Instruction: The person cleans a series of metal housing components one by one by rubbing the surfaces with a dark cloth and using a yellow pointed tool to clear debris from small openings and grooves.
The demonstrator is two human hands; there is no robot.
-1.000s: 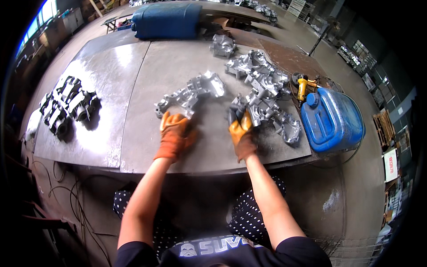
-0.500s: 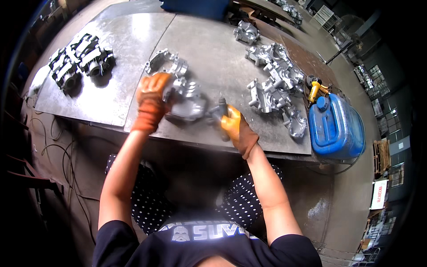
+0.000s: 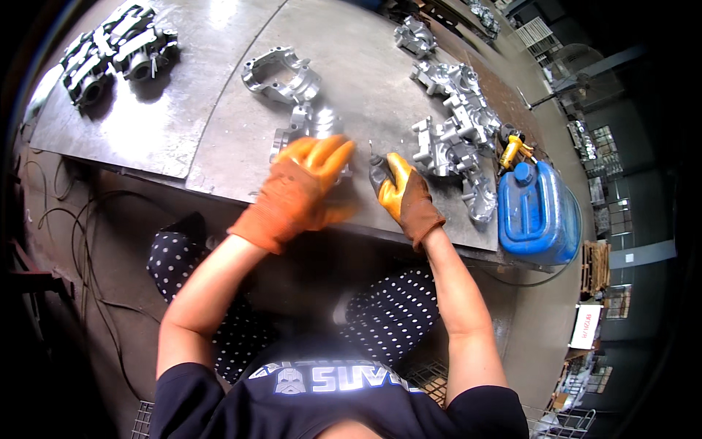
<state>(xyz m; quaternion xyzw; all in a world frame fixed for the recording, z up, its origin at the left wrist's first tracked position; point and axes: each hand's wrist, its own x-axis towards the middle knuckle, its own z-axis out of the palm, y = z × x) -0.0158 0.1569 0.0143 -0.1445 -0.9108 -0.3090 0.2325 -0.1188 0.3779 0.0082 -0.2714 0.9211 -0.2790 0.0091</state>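
Fingers point(image 3: 322, 154) on metal casting point(image 3: 307, 124), gloved.

On the worktop point(image 3: 219, 110), a metal casting point(image 3: 311, 124) lies at the near edge, under the left hand point(image 3: 303, 190). A second casting point(image 3: 281, 73) lies just behind it. A heap of castings point(image 3: 453, 124) lies to the right, another group point(image 3: 117, 47) far left. A jerrycan point(image 3: 537, 216) stands beyond the worktop's right end.

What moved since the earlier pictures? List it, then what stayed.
The left hand left the table edge, gripped a silver casting and drew it nearer. The right hand shifted left, holding a small dark tool. The pile of castings and blue can stayed.
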